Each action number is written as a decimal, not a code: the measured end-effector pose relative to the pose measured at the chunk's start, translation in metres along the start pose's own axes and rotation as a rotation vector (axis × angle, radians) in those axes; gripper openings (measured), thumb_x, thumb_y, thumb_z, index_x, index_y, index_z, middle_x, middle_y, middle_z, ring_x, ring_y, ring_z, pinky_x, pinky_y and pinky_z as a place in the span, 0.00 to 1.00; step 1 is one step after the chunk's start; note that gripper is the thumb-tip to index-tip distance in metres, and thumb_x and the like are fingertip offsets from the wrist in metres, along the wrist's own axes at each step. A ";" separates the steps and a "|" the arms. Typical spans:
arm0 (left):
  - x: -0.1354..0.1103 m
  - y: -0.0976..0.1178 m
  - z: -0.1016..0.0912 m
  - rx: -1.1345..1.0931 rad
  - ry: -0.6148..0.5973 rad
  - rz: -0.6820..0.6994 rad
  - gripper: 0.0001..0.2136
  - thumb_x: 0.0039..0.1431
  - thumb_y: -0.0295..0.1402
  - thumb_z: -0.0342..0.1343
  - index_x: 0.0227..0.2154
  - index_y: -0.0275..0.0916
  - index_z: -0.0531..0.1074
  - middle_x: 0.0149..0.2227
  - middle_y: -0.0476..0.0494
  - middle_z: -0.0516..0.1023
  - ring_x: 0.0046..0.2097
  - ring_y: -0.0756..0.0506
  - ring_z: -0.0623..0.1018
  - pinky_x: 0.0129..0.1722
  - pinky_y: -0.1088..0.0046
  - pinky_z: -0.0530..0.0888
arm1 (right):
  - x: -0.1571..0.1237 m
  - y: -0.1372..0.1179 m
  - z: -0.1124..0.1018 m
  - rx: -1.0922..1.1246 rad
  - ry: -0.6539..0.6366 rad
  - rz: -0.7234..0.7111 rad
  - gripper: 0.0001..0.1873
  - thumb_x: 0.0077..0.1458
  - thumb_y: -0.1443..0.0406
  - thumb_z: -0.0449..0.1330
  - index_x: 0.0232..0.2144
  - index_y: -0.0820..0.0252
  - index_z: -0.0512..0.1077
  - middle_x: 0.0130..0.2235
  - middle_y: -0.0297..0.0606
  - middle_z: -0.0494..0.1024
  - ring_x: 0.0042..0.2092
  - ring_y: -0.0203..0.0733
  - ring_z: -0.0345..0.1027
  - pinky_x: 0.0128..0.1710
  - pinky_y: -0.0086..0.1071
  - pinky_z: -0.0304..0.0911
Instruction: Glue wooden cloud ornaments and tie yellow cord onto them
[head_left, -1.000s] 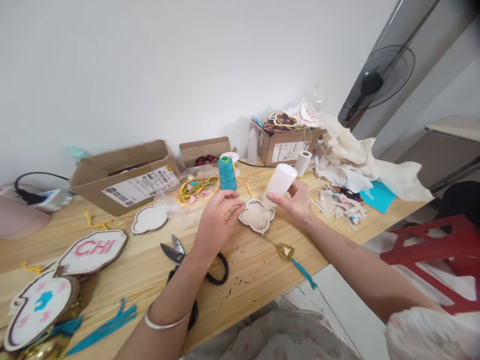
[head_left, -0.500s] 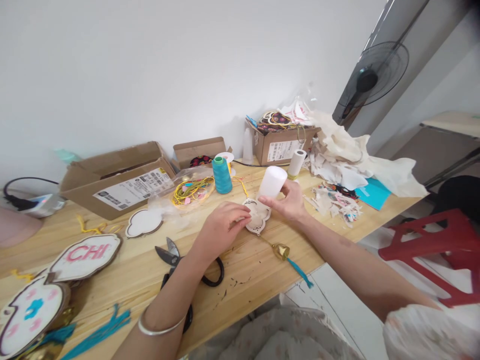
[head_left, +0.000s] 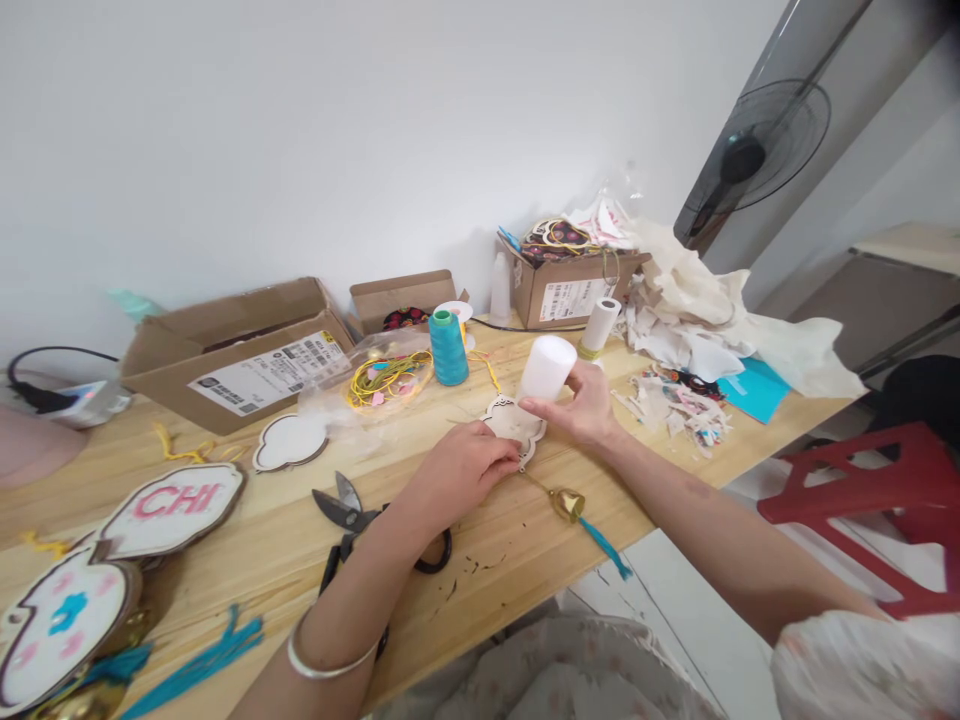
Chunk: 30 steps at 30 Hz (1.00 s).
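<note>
By the scalloped plaque (head_left: pixel 512 421), right hand (head_left: pixel 590 405): you grip the upended white bottle (head_left: pixel 547 368).
Left hand (head_left: pixel 472 468): curled at the plaque; pinching or not, I can't tell.
Plaque: on the table (head_left: pixel 484 525), before you.
Bottle work: seemingly dispensing; next calls for a steady tilt.

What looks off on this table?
Dark bits are scattered on the table, too small to identify. The scissors lie with blades parted, partly under the left forearm. Pale scraps are strewn loose to the right. The white bottle is tipped, but the right hand holds it.
</note>
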<state>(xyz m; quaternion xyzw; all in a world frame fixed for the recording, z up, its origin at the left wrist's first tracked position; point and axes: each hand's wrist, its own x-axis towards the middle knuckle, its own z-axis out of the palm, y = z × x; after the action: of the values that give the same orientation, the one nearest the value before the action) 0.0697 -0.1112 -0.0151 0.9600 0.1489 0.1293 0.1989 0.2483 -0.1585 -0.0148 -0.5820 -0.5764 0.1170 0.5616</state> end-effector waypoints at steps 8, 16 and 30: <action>0.001 -0.001 0.000 0.001 -0.016 -0.012 0.08 0.56 0.33 0.48 0.29 0.41 0.73 0.30 0.46 0.75 0.36 0.46 0.70 0.36 0.71 0.67 | 0.001 0.000 -0.002 -0.004 -0.008 -0.008 0.15 0.34 0.57 0.65 0.21 0.61 0.66 0.23 0.34 0.69 0.26 0.36 0.62 0.25 0.31 0.61; 0.001 -0.001 0.001 -0.005 -0.023 -0.024 0.08 0.56 0.33 0.48 0.30 0.41 0.73 0.31 0.46 0.74 0.36 0.46 0.70 0.36 0.70 0.67 | 0.001 -0.003 0.000 0.029 -0.008 -0.023 0.15 0.34 0.59 0.65 0.21 0.62 0.66 0.23 0.34 0.68 0.26 0.36 0.62 0.26 0.30 0.62; 0.000 0.002 -0.003 -0.063 -0.040 -0.051 0.08 0.56 0.33 0.48 0.29 0.40 0.72 0.35 0.47 0.76 0.37 0.47 0.70 0.38 0.71 0.67 | 0.002 0.004 0.000 0.143 0.057 0.065 0.14 0.33 0.60 0.66 0.22 0.61 0.68 0.23 0.33 0.71 0.26 0.36 0.64 0.26 0.30 0.62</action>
<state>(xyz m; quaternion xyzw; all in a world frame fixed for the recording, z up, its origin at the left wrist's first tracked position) 0.0696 -0.1115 -0.0119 0.9516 0.1650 0.1097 0.2349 0.2507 -0.1560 -0.0169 -0.5618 -0.5311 0.1595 0.6139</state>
